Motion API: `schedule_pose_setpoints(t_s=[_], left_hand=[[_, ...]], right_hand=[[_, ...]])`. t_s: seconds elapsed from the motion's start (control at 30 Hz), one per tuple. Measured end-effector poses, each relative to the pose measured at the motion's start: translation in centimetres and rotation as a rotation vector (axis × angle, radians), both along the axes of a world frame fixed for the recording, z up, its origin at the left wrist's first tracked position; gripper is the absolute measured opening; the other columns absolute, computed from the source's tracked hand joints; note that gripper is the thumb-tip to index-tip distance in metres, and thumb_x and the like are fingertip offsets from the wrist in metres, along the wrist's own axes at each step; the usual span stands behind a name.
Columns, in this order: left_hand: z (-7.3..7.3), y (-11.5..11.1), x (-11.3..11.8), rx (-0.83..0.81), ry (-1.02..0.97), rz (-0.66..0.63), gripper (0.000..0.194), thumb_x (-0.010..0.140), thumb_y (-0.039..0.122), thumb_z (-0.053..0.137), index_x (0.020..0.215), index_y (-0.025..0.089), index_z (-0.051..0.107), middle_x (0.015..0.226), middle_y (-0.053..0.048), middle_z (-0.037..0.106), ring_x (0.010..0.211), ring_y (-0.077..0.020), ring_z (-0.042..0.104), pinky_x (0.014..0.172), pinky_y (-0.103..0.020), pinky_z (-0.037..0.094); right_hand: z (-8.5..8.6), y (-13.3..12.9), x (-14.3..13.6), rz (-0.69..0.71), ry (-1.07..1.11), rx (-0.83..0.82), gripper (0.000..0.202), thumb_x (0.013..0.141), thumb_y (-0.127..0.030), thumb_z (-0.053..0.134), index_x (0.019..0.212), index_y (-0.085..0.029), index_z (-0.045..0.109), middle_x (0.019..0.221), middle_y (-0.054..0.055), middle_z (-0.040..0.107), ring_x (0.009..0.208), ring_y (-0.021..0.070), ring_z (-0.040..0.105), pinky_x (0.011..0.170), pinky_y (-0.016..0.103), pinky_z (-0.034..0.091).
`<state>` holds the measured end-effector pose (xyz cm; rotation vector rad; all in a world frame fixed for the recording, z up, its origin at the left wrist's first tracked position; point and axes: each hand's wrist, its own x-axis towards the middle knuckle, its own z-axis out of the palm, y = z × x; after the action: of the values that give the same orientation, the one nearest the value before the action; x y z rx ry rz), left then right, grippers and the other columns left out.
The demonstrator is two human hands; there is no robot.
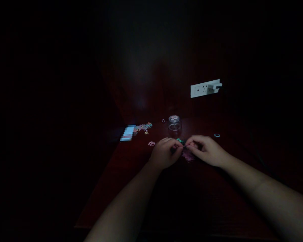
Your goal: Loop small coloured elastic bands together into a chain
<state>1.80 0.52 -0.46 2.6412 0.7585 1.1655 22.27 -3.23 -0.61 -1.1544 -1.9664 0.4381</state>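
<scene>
My left hand [166, 152] and my right hand [209, 150] meet over the table, both closed in a pinch. Between their fingertips is a thin, pale hair tie [184, 146], mostly covered by the fingers. Just below it lies a pile of purple-pink hair ties [188, 155]. Green hair ties [179, 140] show behind the fingertips. To the left of my left hand are pink hair ties [152, 144] lying together. A blue hair tie [217, 135] rests on its own to the right of my right hand.
A clear lidded jar [174, 125] stands behind my hands. Mixed coloured hair ties [143, 127] lie heaped at the back left beside a bright, pixelated rectangle [128, 133]. One small ring-shaped tie [163, 120] is near the jar. A wall socket [205, 88] holds a plug. The dark-red table [116, 188] is dimly lit.
</scene>
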Motion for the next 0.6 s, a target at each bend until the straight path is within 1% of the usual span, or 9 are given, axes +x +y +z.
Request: schedule_pose_setpoints(t_s=[0.1, 0.23, 0.37, 0.6], left_hand=[[-0.10, 0.05, 0.02, 0.000, -0.003, -0.011, 0.008, 0.087, 0.024, 0.058, 0.085, 0.020, 0.065, 0.079, -0.001, 0.068, 0.076, -0.0146, 0.060, 0.072, -0.029, 0.048], [-0.12, 0.04, 0.07, -0.004, 0.002, -0.017, 0.010, 0.088, 0.025, 0.057, 0.085, 0.020, 0.065, 0.078, -0.001, 0.068, 0.074, -0.0150, 0.060, 0.071, -0.029, 0.047], [-0.16, 0.02, 0.12, -0.007, -0.008, -0.008, 0.009, 0.088, 0.026, 0.058, 0.085, 0.020, 0.065, 0.079, -0.001, 0.068, 0.076, -0.0154, 0.060, 0.072, -0.030, 0.047], [-0.30, 0.11, 0.17, -0.012, -0.005, -0.019, 0.009, 0.087, 0.025, 0.058, 0.084, 0.021, 0.064, 0.077, -0.001, 0.067, 0.074, -0.0155, 0.060, 0.071, -0.030, 0.047]], right_hand=[[-0.06, 0.01, -0.02, 0.013, 0.015, 0.006, 0.019, 0.088, -0.034, 0.058, 0.084, -0.017, 0.066, 0.063, -0.002, 0.052, 0.058, 0.0126, 0.048, 0.055, 0.025, 0.040], [-0.15, 0.07, 0.08, 0.023, 0.002, 0.024, 0.021, 0.090, -0.033, 0.056, 0.082, -0.017, 0.065, 0.064, -0.001, 0.054, 0.059, 0.0124, 0.048, 0.055, 0.025, 0.040], [-0.12, 0.05, 0.15, 0.010, -0.018, 0.025, 0.020, 0.090, -0.032, 0.056, 0.081, -0.017, 0.065, 0.065, 0.000, 0.055, 0.059, 0.0128, 0.049, 0.056, 0.025, 0.040], [-0.05, 0.01, 0.03, 0.004, 0.022, 0.029, 0.020, 0.089, -0.032, 0.057, 0.078, -0.017, 0.065, 0.064, 0.000, 0.054, 0.058, 0.0130, 0.048, 0.054, 0.025, 0.039]])
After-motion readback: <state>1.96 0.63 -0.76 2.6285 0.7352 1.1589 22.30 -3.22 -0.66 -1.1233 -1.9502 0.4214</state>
